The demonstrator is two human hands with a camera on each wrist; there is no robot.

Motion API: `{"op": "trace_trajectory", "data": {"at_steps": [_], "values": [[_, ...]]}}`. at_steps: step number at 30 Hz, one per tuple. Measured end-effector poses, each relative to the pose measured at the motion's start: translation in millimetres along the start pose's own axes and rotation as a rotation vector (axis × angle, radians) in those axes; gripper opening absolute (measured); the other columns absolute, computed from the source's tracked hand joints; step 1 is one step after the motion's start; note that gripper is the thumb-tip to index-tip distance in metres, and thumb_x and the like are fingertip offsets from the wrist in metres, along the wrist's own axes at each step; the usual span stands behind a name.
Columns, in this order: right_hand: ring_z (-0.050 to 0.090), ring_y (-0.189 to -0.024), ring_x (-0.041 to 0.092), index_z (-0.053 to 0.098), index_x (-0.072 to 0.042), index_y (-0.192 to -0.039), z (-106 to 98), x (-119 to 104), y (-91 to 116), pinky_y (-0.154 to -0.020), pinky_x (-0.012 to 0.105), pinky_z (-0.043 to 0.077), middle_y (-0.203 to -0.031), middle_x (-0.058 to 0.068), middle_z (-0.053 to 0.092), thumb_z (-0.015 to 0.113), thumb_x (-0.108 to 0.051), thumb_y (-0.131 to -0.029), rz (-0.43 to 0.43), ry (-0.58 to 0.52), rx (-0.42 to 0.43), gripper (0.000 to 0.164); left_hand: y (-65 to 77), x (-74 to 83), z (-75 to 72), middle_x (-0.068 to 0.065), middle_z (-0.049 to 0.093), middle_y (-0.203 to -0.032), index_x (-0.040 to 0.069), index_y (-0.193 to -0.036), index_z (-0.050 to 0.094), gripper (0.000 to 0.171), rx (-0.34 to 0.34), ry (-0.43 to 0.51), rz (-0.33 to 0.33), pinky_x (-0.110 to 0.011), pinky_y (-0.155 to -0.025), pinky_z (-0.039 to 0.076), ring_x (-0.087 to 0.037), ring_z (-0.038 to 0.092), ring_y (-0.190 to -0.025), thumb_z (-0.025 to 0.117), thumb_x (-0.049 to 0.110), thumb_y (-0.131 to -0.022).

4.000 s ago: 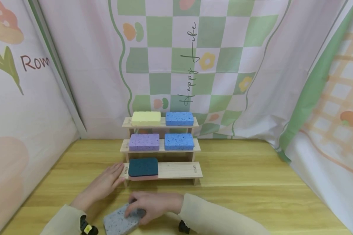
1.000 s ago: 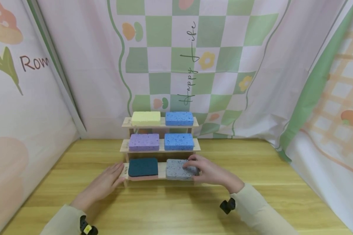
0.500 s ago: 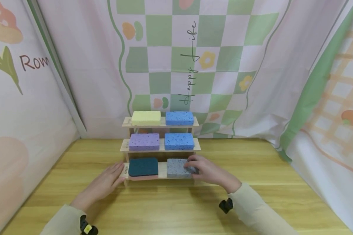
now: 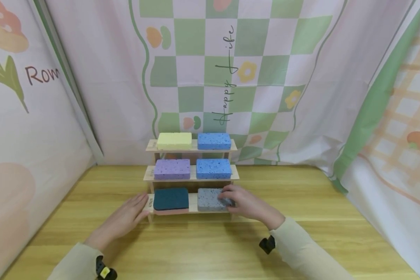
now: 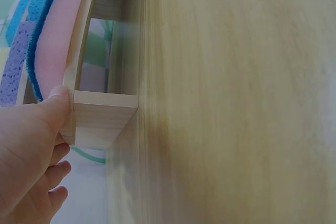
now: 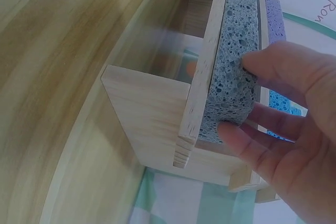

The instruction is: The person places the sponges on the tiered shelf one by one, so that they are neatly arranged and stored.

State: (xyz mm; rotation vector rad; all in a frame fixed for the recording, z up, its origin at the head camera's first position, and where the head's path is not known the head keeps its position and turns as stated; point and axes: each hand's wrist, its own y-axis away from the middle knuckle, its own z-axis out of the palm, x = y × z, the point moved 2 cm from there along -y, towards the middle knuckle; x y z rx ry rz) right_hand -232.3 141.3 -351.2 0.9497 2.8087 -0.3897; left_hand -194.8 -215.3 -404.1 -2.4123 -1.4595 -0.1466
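Observation:
On the lowest step of a three-tier wooden rack [image 4: 193, 202], a grey speckled sponge [image 4: 208, 199] lies at the right side. My right hand [image 4: 250, 206] holds this sponge by its right end; in the right wrist view the thumb is on its front face, with fingers round its end and back. At the rack's left end, my left hand [image 4: 124, 217] grips the lowest board, the thumb on its front edge in the left wrist view. Beside that hand lies a pink sponge with a dark teal scouring top [image 4: 170, 199].
A purple sponge [image 4: 172, 169] and a blue sponge [image 4: 213, 168] occupy the middle step. The top step bears a yellow sponge [image 4: 174, 141] and another blue sponge [image 4: 214, 141]. Behind the wooden table [image 4: 301, 233] hangs a checked curtain [image 4: 220, 70].
Four seconds ago the grey sponge was on the table in front; my right hand has brought it onto the lowest step. Lately it has shifted slightly backward. The left hand has stayed put.

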Motion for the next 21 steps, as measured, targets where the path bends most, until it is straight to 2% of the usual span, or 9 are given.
{"op": "trace_trajectory", "data": {"at_steps": [6,11,16,21], "values": [[0.055,-0.101,0.026,0.063,-0.003,-0.112,1.2,3.3,1.2,-0.082,0.036,0.050,-0.114,0.014,0.055,0.070,-0.005,-0.078,-0.002,-0.010,0.007,0.034,-1.2,0.2,1.2,-0.027,0.035,-0.139,-0.011,-0.134,0.037,0.056,0.001,0.008,0.005,-0.053,-0.104,0.026,-0.042,0.032,-0.127,0.045,0.030,-0.098],[0.053,-0.103,0.031,0.061,0.001,-0.113,-6.9,11.1,7.8,-0.080,0.040,0.050,-0.115,0.018,0.053,0.065,-0.002,-0.082,0.012,-0.099,0.052,0.031,-2.1,-1.2,-0.1,-0.026,0.032,-0.140,-0.010,-0.136,0.036,0.057,-0.011,0.030,-0.009,-0.053,-0.104,0.024,-0.042,0.030,-0.128,0.045,0.033,-0.098],[0.049,-0.111,0.035,0.057,0.001,-0.119,-19.3,21.0,20.2,-0.089,0.047,0.045,-0.122,0.019,0.051,0.061,-0.005,-0.087,0.097,-0.154,0.103,0.033,0.5,-4.4,-2.8,-0.025,0.031,-0.141,-0.009,-0.136,0.034,0.061,-0.019,0.046,-0.026,-0.053,-0.105,0.023,-0.042,0.029,-0.128,0.041,0.037,-0.098],[0.045,-0.115,0.039,0.052,0.000,-0.126,-28.0,30.8,35.1,-0.093,0.052,0.041,-0.127,0.022,0.046,0.063,-0.012,-0.087,0.184,-0.111,0.146,0.042,5.7,-8.0,-10.8,-0.027,0.034,-0.139,-0.010,-0.135,0.037,0.059,0.036,0.060,-0.025,-0.055,-0.103,0.026,-0.043,0.029,-0.127,0.048,0.033,-0.096]]}}
